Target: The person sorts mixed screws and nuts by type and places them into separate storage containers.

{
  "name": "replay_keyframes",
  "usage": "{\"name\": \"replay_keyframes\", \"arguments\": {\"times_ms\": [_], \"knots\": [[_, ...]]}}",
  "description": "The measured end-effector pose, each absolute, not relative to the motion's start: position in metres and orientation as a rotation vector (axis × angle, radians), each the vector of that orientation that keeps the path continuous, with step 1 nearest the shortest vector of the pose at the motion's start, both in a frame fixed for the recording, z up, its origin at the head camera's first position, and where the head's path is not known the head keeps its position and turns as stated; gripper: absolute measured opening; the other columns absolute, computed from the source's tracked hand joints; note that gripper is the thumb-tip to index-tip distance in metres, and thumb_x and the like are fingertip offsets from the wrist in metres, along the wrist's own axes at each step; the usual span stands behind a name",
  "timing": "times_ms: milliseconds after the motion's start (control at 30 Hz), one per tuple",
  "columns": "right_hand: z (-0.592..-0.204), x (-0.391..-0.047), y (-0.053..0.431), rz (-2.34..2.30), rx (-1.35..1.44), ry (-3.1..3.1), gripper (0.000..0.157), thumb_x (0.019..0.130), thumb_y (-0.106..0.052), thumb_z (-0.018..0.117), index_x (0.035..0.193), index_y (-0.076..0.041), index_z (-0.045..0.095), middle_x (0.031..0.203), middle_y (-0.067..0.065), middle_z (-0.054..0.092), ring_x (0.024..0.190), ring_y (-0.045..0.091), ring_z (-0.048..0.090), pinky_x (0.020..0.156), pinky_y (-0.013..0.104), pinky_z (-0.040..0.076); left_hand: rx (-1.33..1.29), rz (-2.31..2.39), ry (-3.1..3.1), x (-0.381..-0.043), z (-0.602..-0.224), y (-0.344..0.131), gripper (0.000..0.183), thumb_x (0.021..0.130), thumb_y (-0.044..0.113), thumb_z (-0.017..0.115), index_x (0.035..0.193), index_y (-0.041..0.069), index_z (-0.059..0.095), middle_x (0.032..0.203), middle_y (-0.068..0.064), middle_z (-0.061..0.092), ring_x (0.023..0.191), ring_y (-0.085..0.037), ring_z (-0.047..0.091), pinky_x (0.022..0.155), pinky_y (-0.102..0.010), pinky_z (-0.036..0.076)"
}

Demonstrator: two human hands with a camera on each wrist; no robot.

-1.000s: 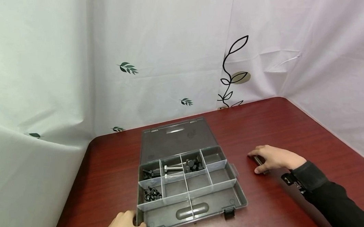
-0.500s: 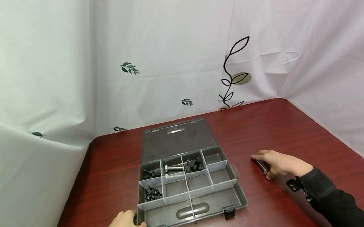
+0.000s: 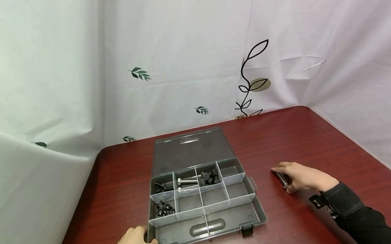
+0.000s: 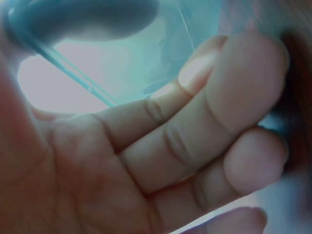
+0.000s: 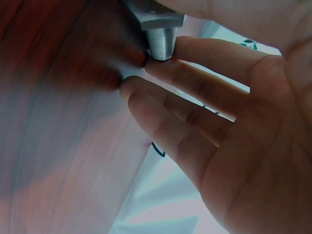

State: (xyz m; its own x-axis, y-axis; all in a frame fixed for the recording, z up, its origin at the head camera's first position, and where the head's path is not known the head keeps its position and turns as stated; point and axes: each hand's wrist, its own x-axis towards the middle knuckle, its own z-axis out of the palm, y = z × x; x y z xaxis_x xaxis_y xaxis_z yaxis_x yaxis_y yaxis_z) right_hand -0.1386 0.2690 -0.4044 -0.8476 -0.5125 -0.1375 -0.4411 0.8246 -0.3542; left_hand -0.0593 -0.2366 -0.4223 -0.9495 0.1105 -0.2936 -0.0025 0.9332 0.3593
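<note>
A grey compartment organizer box [image 3: 234, 208] lies on the table with its lid folded back. My left hand [image 3: 133, 243] grips its front left corner, thumb over the rim and fingers outside the left wall. In the left wrist view the fingers [image 4: 175, 141] are curled beside the translucent plastic. Right of the box, my right hand [image 3: 304, 175] pinches a metal bolt [image 3: 281, 179] lengthwise between thumb and fingertips, low at the tabletop. The right wrist view shows the bolt's hex head [image 5: 158, 19] and a short round metal end; the other fingers extend past it.
The box's compartments hold dark bolts [image 3: 164, 208], silver bolts [image 3: 188, 181] and black hex pieces [image 3: 208, 177]. The see-through grey lid [image 3: 192, 151] lies flat behind it. White patterned curtains [image 3: 179, 64] border the dark red table [image 3: 256, 141] at the back and sides.
My right hand has shifted slightly right and toward me, and more of the bolt shows beneath it. The left hand and the box have stayed in place.
</note>
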Motion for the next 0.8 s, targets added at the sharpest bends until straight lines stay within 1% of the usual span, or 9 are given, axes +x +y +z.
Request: {"name": "replay_keyframes", "arguments": {"times_ms": [200, 467, 667, 800], "knots": [[-0.406, -0.14, 0.271, -0.487, -0.769, 2.779, 0.068, 0.062, -0.015, 0.076, 0.124, 0.0, 0.054, 0.12, 0.015, 0.053, 0.094, 0.021, 0.051, 0.071, 0.031, 0.042, 0.114, 0.527, 2.823, -0.059, -0.422, -0.236, 0.022, 0.068, 0.032, 0.067, 0.072, 0.014, 0.056, 0.069, -0.002, 0.057, 0.063, -0.016, 0.049, 0.061, -0.04, 0.042], [-0.404, -0.143, 0.272, -0.489, -0.799, 2.774, 0.065, 0.062, -0.016, 0.074, 0.123, -0.001, 0.056, 0.117, 0.014, 0.054, 0.09, 0.019, 0.05, 0.068, 0.03, 0.041, 0.15, 0.554, 2.845, -0.058, -0.424, -0.238, 0.02, 0.067, 0.031, 0.067, 0.069, 0.016, 0.054, 0.067, 0.0, 0.057, 0.061, -0.015, 0.049, 0.059, -0.039, 0.042], [-0.399, -0.147, 0.27, -0.478, -0.84, 2.767, 0.063, 0.064, -0.017, 0.074, 0.122, -0.002, 0.056, 0.116, 0.013, 0.055, 0.092, 0.021, 0.051, 0.067, 0.03, 0.04, 0.176, 0.569, 2.861, -0.057, -0.424, -0.24, 0.02, 0.067, 0.031, 0.067, 0.068, 0.016, 0.054, 0.066, 0.001, 0.056, 0.06, -0.014, 0.049, 0.059, -0.038, 0.043], [-0.396, -0.151, 0.267, -0.452, -0.869, 2.783, 0.061, 0.064, -0.017, 0.074, 0.12, -0.002, 0.057, 0.115, 0.011, 0.056, 0.096, 0.024, 0.054, 0.069, 0.031, 0.042, 0.171, 0.566, 2.864, -0.057, -0.424, -0.24, 0.02, 0.067, 0.031, 0.067, 0.068, 0.016, 0.053, 0.066, 0.001, 0.056, 0.06, -0.014, 0.049, 0.06, -0.038, 0.043]]}}
